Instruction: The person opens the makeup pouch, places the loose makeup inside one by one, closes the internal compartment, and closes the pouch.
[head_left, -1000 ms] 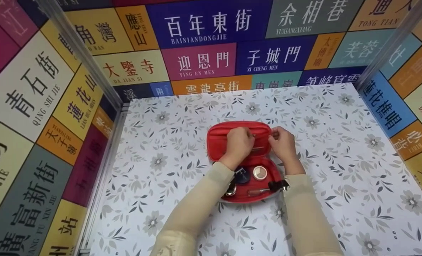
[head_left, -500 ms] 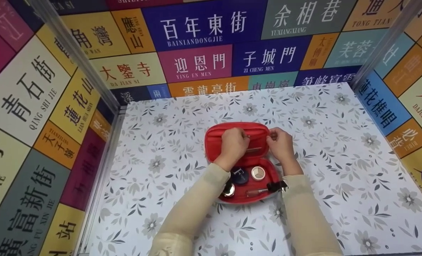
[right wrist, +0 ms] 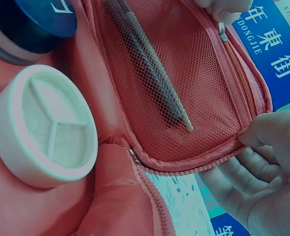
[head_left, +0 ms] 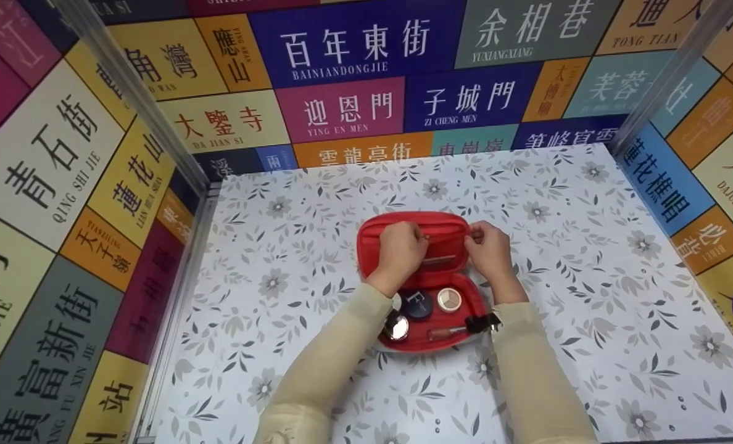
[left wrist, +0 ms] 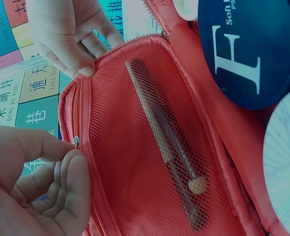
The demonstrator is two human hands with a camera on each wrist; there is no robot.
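Observation:
A red makeup bag (head_left: 366,256) lies unzipped on the table, its lid folded back away from me. Inside the lid is a mesh pocket (left wrist: 120,128) with thin brushes (left wrist: 152,118) behind the netting. My left hand (head_left: 398,250) pinches the small metal zipper pull (left wrist: 76,141) of this pocket. Thumb and fingers of my right hand (head_left: 490,250) grip the lid's edge at its right end. The bag's lower half holds a dark blue round jar (head_left: 417,305) marked F, a three-part round palette (head_left: 449,300), a shiny round case (head_left: 397,328) and a pinkish tube (head_left: 443,333).
A white tabletop (head_left: 280,333) with a grey floral print spreads around the bag. Colourful panels (head_left: 348,108) with printed lettering stand at the back and both sides. Clear upright posts (head_left: 141,111) mark the corners.
My left hand has slid left along the pocket's zipper, baring more of the mesh. My right hand keeps its hold on the lid's edge. The view has shifted slightly.

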